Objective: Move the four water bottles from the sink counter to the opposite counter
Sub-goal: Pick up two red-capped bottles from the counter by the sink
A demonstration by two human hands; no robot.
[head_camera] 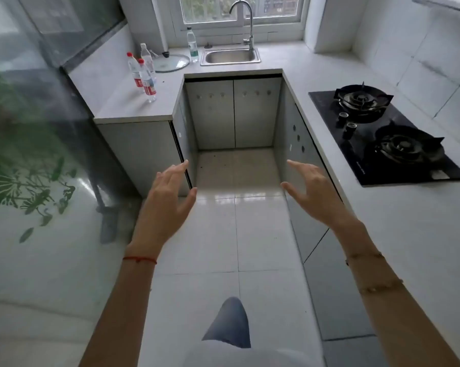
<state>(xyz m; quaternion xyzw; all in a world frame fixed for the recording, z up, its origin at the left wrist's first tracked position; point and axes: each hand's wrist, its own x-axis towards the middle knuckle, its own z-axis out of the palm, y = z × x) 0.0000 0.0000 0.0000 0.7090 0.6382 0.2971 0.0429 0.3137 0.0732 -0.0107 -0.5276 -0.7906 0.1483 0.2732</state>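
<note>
Four water bottles – two hands – one lid – two burners.

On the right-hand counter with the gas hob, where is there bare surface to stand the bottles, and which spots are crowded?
Bare: the right counter in front of the gas hob, and the corner stretch between hob and sink. Crowded: the left counter, where three water bottles cluster beside a glass lid, with a fourth bottle at the sink's left edge. Both hands are empty.

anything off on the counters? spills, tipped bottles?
Nothing spilled or tipped. All four water bottles stand upright. Only oddity: a glass pot lid lying on the counter without a pot. Both hands are empty.
</note>
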